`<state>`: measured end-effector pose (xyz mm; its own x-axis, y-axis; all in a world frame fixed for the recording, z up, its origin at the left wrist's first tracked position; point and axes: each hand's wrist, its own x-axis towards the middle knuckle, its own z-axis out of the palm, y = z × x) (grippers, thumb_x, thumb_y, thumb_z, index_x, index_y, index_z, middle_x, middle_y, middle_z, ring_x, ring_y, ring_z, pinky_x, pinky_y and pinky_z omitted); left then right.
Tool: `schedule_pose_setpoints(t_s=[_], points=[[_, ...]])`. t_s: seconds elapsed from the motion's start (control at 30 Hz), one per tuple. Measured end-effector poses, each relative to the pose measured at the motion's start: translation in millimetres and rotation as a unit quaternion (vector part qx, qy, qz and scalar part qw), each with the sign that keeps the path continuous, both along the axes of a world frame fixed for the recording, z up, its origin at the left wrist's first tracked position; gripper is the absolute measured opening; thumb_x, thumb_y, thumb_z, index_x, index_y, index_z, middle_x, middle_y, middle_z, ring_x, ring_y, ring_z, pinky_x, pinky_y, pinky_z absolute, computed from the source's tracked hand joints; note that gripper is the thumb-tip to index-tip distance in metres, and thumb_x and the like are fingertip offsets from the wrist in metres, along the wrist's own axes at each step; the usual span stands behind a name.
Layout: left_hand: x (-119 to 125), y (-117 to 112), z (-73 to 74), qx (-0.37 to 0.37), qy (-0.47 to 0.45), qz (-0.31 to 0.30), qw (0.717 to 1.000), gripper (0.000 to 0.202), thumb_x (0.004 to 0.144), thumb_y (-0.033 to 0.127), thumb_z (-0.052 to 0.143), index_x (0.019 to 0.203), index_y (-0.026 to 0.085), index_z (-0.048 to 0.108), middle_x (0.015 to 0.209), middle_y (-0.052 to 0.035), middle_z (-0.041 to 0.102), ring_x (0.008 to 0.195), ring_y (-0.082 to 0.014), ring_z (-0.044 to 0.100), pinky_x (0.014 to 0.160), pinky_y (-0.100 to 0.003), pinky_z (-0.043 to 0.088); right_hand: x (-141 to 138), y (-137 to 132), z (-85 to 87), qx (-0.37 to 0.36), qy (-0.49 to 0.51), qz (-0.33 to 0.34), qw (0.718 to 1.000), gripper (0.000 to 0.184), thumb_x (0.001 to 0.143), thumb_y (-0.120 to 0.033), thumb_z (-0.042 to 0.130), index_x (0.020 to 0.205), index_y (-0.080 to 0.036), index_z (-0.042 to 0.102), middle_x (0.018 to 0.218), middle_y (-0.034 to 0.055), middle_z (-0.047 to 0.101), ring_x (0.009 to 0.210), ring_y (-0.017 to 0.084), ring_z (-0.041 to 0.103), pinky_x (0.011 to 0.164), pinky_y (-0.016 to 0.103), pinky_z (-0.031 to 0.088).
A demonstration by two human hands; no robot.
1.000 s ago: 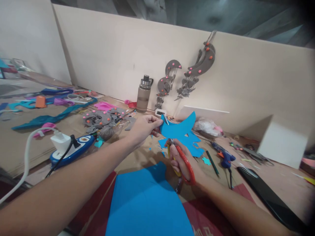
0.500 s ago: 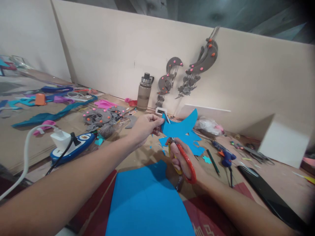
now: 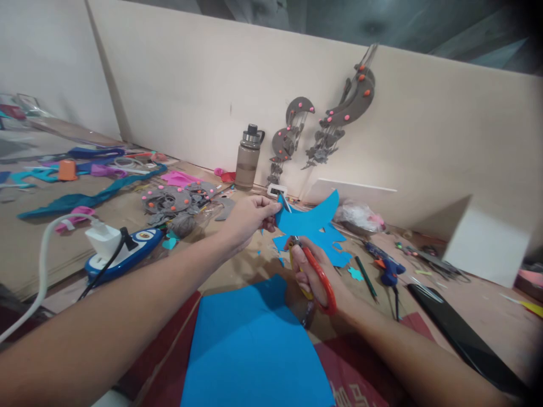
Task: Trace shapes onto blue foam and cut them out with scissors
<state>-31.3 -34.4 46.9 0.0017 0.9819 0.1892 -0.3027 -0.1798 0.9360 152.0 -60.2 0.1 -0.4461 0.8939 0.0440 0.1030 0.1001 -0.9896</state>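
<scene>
My left hand [image 3: 257,217] pinches the left end of a blue crescent-shaped sheet [image 3: 311,217], held up over the table. In my right hand [image 3: 314,265] are scissors [image 3: 323,277] with red and yellow handles. Their blades pass behind the crescent, and a tip shows above its upper edge near my left fingers. Blue offcuts [image 3: 337,249] with cut-out holes lie just behind my right hand. A larger blue sheet [image 3: 250,345] lies close to me, below both hands.
A water bottle [image 3: 247,158] stands by the back board. Left are a blue power strip [image 3: 123,257] and grey crescents with pink dots [image 3: 169,198]. At right lie a green pencil [image 3: 365,277], a glue gun [image 3: 386,265] and a black phone-like slab [image 3: 453,328]. Grey crescent hangings [image 3: 354,102] hang behind.
Little differs. Both hands, the crescent and the scissors keep nearly the same positions, while the whole view shifts slightly.
</scene>
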Motion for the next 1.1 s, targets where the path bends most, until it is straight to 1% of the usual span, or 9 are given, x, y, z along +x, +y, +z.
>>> schedule_pose_setpoints(t_s=[0.1,0.23,0.37,0.47,0.77,0.97,1.1], points=[[-0.4,1.5,-0.7,0.001,-0.006,-0.002,1.0,0.025,0.088,0.009,0.064,0.065,0.012,0.057,0.053,0.0008,0.057,0.046,-0.008,0.053,0.049,-0.019,0.044,0.4,0.2,0.0,0.013,-0.006,-0.002,1.0,0.048,0.089,-0.068,0.059,0.087,-0.023,0.042,0.064,-0.0097,0.033,0.043,0.003,0.027,0.036,0.014,0.022],[0.1,-0.1,0.4,0.0,-0.006,-0.005,1.0,0.026,0.089,0.009,0.064,0.064,0.013,0.056,0.053,0.001,0.056,0.046,-0.0077,0.053,0.049,-0.02,0.043,1.0,0.1,-1.3,0.029,-0.021,-0.016,0.999,0.049,0.089,-0.068,0.058,0.085,-0.023,0.042,0.064,-0.0091,0.034,0.045,0.004,0.03,0.037,0.015,0.024],[1.2,-3.1,1.3,-0.004,-0.012,-0.01,1.0,0.025,0.087,0.013,0.068,0.064,0.013,0.056,0.054,0.0008,0.057,0.047,-0.0078,0.054,0.049,-0.02,0.042,0.8,-1.2,-2.5,0.025,-0.023,-0.022,0.999,0.05,0.088,-0.07,0.058,0.082,-0.023,0.041,0.063,-0.0089,0.034,0.046,0.004,0.03,0.038,0.015,0.025],[2.2,-3.7,0.8,-0.003,-0.013,-0.009,1.0,0.025,0.085,0.016,0.072,0.065,0.013,0.056,0.055,0.0007,0.058,0.048,-0.0079,0.054,0.049,-0.019,0.042,0.1,-2.1,-2.7,0.019,-0.017,-0.029,0.999,0.05,0.087,-0.07,0.059,0.084,-0.023,0.043,0.063,-0.009,0.035,0.045,0.004,0.029,0.038,0.016,0.024],[4.0,-2.8,0.4,-0.022,-0.017,-0.011,1.0,0.023,0.09,0.013,0.064,0.068,0.012,0.058,0.057,-0.0007,0.06,0.048,-0.0082,0.055,0.048,-0.018,0.044,-0.7,-2.9,-3.4,0.018,-0.002,-0.027,0.999,0.048,0.087,-0.068,0.061,0.085,-0.023,0.044,0.062,-0.0089,0.035,0.045,0.004,0.028,0.036,0.016,0.023],[5.6,-4.2,3.2,-0.034,-0.03,-0.014,0.999,0.026,0.092,0.01,0.06,0.066,0.011,0.059,0.055,-0.0007,0.06,0.046,-0.0077,0.055,0.046,-0.017,0.044,-0.1,-2.2,-5.2,0.02,-0.017,-0.032,0.999,0.046,0.089,-0.067,0.06,0.088,-0.024,0.045,0.062,-0.0089,0.036,0.043,0.005,0.031,0.035,0.015,0.027],[5.6,-3.5,1.5,-0.04,-0.034,-0.013,0.999,0.027,0.092,0.01,0.06,0.065,0.012,0.058,0.055,-0.0015,0.061,0.046,-0.0083,0.057,0.047,-0.018,0.045,-1.5,-3.3,-4.1,0.023,-0.024,-0.042,0.999,0.047,0.088,-0.069,0.059,0.087,-0.024,0.043,0.061,-0.0095,0.036,0.041,0.005,0.031,0.033,0.015,0.029]])
